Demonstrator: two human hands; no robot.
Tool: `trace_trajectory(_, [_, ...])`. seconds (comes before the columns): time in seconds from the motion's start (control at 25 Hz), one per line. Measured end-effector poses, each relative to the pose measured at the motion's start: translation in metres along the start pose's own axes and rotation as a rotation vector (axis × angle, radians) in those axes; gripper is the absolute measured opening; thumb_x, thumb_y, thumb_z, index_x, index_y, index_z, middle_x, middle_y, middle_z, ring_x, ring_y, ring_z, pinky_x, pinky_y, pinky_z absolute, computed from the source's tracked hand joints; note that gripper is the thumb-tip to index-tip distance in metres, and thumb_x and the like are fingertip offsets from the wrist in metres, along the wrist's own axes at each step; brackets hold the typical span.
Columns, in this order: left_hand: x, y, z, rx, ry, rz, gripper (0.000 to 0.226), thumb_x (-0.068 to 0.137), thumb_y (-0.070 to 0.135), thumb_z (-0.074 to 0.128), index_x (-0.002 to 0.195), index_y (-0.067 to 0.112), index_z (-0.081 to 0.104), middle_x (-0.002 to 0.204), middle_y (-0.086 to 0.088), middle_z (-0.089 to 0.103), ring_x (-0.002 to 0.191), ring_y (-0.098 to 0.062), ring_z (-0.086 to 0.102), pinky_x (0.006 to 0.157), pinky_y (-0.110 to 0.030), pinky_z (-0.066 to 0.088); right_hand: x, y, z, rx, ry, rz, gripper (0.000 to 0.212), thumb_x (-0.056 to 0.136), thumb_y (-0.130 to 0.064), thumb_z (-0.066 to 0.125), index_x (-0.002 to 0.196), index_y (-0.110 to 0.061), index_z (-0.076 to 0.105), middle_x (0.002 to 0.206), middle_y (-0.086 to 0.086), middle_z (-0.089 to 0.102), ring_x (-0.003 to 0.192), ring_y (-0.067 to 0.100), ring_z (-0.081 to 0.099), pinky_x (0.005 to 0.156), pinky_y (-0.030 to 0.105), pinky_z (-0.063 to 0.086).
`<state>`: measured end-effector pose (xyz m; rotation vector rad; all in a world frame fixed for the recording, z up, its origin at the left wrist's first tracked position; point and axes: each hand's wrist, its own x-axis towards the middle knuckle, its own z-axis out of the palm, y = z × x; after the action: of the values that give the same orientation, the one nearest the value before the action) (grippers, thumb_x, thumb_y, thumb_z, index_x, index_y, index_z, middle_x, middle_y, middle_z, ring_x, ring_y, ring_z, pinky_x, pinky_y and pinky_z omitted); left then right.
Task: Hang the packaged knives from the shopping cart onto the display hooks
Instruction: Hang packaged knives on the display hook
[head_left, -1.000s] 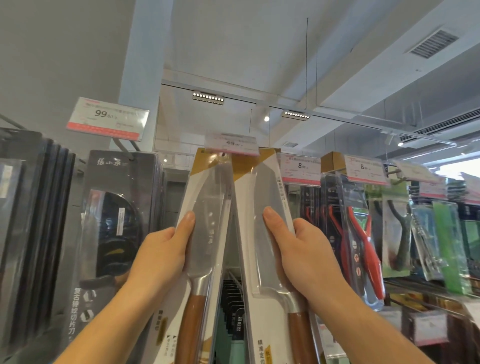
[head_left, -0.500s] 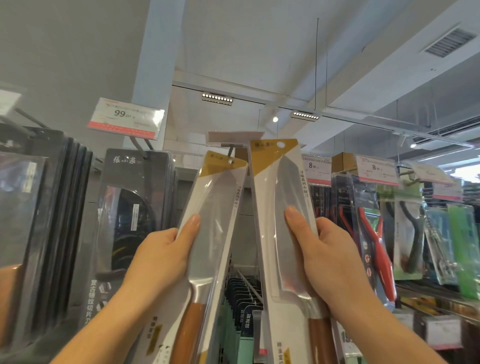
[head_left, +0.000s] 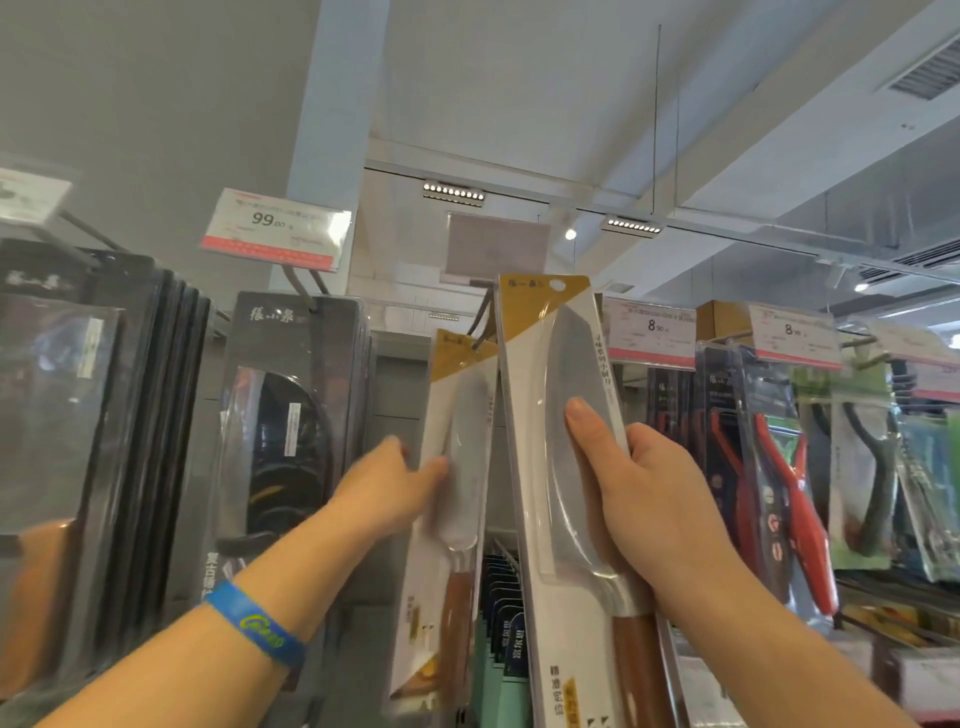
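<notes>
Cardboard backing and a clear plastic blister make up each pack. By judgement it is stiff along its length, slippery on the front, and bottom-heavy from the blade and wooden handle. Take hold at mid-length, thumb on the blister, fingers behind the card, top hole left free.

Left hand (head_left: 400, 483): arm extended up and forward, blue wristband (head_left: 252, 621) on the forearm. The hand is motion-blurred. Its thumb lies against the front of the left knife pack (head_left: 457, 395), but whether the fingers clamp the edge cannot be told. That pack's gold top sits at the display hook (head_left: 480, 325), apparently threaded on it.

Right knife pack (head_left: 540, 415): upright, just beside the first, its hang hole (head_left: 557, 284) above and right of the hook, not yet on it. Right hand (head_left: 654, 499): raised, thumb pressed on the blister, fingers wrapped behind the card's right edge, clamped on the pack.
</notes>
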<state>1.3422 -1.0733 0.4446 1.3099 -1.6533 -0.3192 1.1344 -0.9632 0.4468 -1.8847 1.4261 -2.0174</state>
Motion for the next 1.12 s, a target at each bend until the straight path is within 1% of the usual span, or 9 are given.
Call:
trace_trajectory(0.08, [0.002,0.02,-0.025,-0.076,0.236,0.204,0.077,0.09,0.058,0.064,0.152,0.022,0.037,0.146,0.003,0.053,0.126,-0.019,0.056,0.101,-0.04,0.051,-0.002,0.001,0.005,0.009,-0.019,-0.016,0.064,0.082,-0.077,0.053,0.079,-0.015,0.067,0.071,-0.004,0.072,0.059,0.011,0.067,0.049,0.02,0.048])
trace_trajectory(0.12, [0.002,0.035,-0.041,-0.186,0.315,0.321,0.078,0.088,0.058,0.068,0.152,0.026,0.037,0.145,0.01,0.052,0.125,-0.014,0.056,0.095,-0.032,0.052,-0.004,0.002,0.008,0.014,-0.025,-0.018,0.063,0.083,-0.076,0.053,0.081,-0.015,0.067,0.073,-0.001,0.072,0.061,0.014,0.068,0.053,0.025,0.052])
trace_trajectory(0.2, [0.003,0.07,-0.068,-0.342,0.327,0.498,0.077,0.085,0.057,0.071,0.15,0.029,0.038,0.138,0.017,0.053,0.115,-0.005,0.058,0.081,-0.018,0.049,-0.009,0.003,0.017,0.018,-0.035,-0.011,0.062,0.084,-0.076,0.053,0.081,-0.015,0.067,0.074,0.0,0.071,0.066,0.017,0.069,0.062,0.034,0.057])
trace_trajectory(0.28, [0.008,0.105,-0.085,-0.299,0.31,0.585,0.067,0.086,0.05,0.074,0.143,0.029,0.045,0.13,0.014,0.061,0.106,-0.005,0.062,0.081,-0.02,0.053,-0.016,0.003,0.027,0.023,-0.047,-0.01,0.063,0.083,-0.076,0.054,0.079,-0.014,0.065,0.072,-0.002,0.07,0.067,0.017,0.067,0.065,0.039,0.056])
trace_trajectory(0.4, [0.019,0.138,-0.106,-0.15,0.374,0.609,0.036,0.09,0.042,0.074,0.121,0.031,0.06,0.104,0.009,0.07,0.09,-0.006,0.066,0.076,-0.024,0.055,-0.02,0.004,0.039,0.031,-0.098,0.061,0.07,0.084,-0.075,0.053,0.091,-0.007,0.066,0.086,0.01,0.072,0.08,0.03,0.069,0.077,0.05,0.058])
trace_trajectory(0.52, [0.029,0.141,-0.112,-0.116,0.257,0.583,0.023,0.09,0.041,0.074,0.108,0.03,0.067,0.096,0.01,0.068,0.087,-0.007,0.064,0.066,-0.019,0.049,-0.016,0.001,0.048,0.027,-0.118,0.099,0.068,0.086,-0.074,0.052,0.093,-0.008,0.065,0.091,0.011,0.071,0.085,0.031,0.069,0.08,0.05,0.058])
trace_trajectory(0.76, [0.034,0.122,-0.092,-0.156,0.274,0.6,0.024,0.091,0.046,0.07,0.107,0.03,0.061,0.102,0.012,0.067,0.084,-0.001,0.06,0.061,-0.01,0.042,-0.014,-0.003,0.063,0.022,-0.15,0.1,0.062,0.087,-0.073,0.051,0.093,-0.013,0.066,0.092,0.006,0.072,0.085,0.023,0.07,0.081,0.044,0.06])
trace_trajectory(0.92, [0.038,0.12,-0.09,-0.148,0.288,0.606,0.033,0.092,0.046,0.069,0.117,0.026,0.062,0.108,0.01,0.065,0.082,0.001,0.057,0.062,-0.009,0.041,-0.018,-0.002,0.068,0.0,-0.131,0.08,0.058,0.088,-0.072,0.05,0.088,-0.015,0.064,0.086,0.002,0.069,0.08,0.018,0.067,0.073,0.034,0.057])
trace_trajectory(1.12, [0.042,0.11,-0.085,-0.225,0.284,0.597,0.039,0.09,0.048,0.07,0.119,0.023,0.065,0.108,0.007,0.068,0.086,-0.001,0.059,0.065,-0.012,0.045,-0.014,0.003,0.066,0.021,-0.139,0.129,0.066,0.086,-0.075,0.05,0.091,-0.01,0.064,0.088,0.008,0.07,0.083,0.025,0.068,0.077,0.041,0.058])
